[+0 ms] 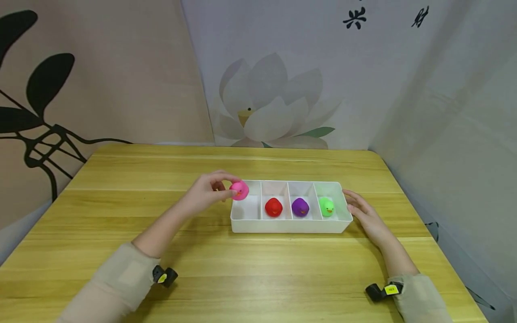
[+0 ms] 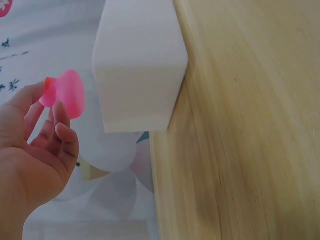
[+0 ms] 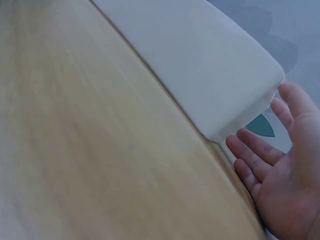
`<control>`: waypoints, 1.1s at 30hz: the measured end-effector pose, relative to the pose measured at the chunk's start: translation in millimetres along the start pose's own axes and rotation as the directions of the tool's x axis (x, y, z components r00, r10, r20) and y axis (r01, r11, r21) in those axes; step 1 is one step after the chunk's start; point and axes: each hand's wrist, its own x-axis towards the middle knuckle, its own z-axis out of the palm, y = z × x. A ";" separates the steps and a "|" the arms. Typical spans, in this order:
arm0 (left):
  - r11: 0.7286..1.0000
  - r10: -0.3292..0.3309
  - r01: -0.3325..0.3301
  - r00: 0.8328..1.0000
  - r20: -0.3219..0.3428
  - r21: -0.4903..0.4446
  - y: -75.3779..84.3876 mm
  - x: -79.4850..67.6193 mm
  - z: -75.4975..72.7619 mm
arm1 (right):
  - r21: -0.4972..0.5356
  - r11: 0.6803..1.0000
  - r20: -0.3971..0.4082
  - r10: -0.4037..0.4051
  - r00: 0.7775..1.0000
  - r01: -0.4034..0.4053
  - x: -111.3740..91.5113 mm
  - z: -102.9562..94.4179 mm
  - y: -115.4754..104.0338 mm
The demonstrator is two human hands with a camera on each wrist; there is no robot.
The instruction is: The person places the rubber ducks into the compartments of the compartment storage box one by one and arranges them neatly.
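Between thumb and fingers my left hand pinches a pink rubber duck, held at the left end of a white divided box. In the left wrist view the pink duck is in the fingertips, apart from the box wall. One compartment each holds a red duck, a purple duck and a green duck; the leftmost compartment shows a bare floor. At the box's right end, my right hand touches the end wall with loosely bent fingers, seen also in the right wrist view.
The box stands on a wooden table. Behind the table hangs a pale curtain printed with a flower and dark leaves. Each sleeve carries a small black wrist camera, one on the left and one on the right.
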 end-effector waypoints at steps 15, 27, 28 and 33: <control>0.991 0.065 -0.081 0.987 0.149 0.104 -9.3 19.1 9.0 | -0.011 1.000 0.000 0.008 1.000 -0.008 -0.4 1.0 -3.3; 0.986 0.094 -0.120 0.975 0.201 0.117 -20.1 27.4 16.0 | -0.001 1.000 -0.001 0.000 1.000 0.000 -0.4 0.8 -3.7; 0.986 0.093 -0.118 0.975 0.203 0.120 -20.4 27.7 16.5 | 0.001 1.000 -0.002 -0.001 1.000 0.001 -0.3 1.0 -3.7; 0.986 0.073 -0.102 0.975 0.208 0.135 -20.4 28.9 19.1 | 0.008 1.000 0.001 -0.010 1.000 0.010 -0.3 0.7 -3.7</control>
